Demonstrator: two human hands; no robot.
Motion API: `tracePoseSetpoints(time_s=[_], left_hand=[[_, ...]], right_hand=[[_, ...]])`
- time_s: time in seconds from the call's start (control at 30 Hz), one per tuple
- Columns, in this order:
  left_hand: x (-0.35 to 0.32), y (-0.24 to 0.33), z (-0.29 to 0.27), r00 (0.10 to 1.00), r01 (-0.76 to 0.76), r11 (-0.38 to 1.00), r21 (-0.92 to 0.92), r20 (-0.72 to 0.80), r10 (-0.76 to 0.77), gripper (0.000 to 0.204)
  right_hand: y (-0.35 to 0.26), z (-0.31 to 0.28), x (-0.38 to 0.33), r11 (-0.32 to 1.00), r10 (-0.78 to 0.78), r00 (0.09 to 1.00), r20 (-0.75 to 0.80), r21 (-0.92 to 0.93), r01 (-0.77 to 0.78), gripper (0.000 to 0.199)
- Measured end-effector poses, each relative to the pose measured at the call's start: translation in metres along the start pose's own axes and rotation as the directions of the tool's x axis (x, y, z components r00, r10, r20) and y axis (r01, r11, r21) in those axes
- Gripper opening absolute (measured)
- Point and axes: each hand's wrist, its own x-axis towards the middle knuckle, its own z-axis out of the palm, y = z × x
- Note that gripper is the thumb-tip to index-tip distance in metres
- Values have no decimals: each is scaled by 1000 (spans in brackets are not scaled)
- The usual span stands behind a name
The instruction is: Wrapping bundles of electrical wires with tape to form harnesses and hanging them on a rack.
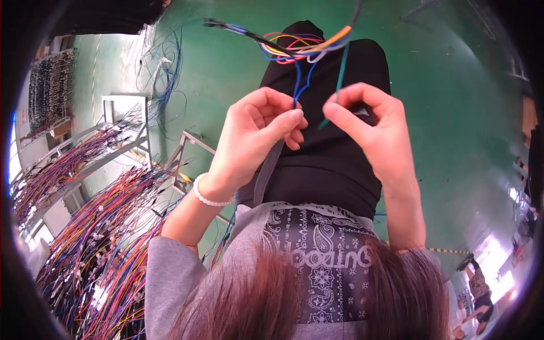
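Left hand (252, 126): thumb and finger pinched on blue wires (296, 97), in front of you near 11 o'clock. Right hand (377, 122), near 1 o'clock: blurry, but thumb and finger look closed on green wire (342, 71), tip poking out toward 7 o'clock. Looped wires (303, 52) past both hands, at 12 o'clock. Pinch blue wires softly, side by side. Move green wire slowly. Don't yank loops; might tangle. Mind black wire end (218, 24) at 11 o'clock; could snag.
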Motion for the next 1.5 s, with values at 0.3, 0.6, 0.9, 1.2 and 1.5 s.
tracePoseSetpoints(time_s=[0.3,0.6,0.9,1.2,1.5], left_hand=[[2,-17,6,988,89,992,-84,133,-78,20],[1,-20,20,998,21,996,-90,66,-15,25],[-1,-14,24,998,42,997,-63,48,-39,26],[-6,-15,23,998,60,991,-116,22,-58,24],[-16,-20,19,995,101,975,-200,11,-101,23]], right_hand=[[0,-10,-16,985,123,984,128,108,-137,12],[3,-6,8,995,-6,994,106,-103,17,15],[8,-8,13,961,-154,979,136,-211,181,12],[9,-1,9,962,-141,986,94,-223,159,12],[33,-6,11,950,130,966,226,251,-187,25]])
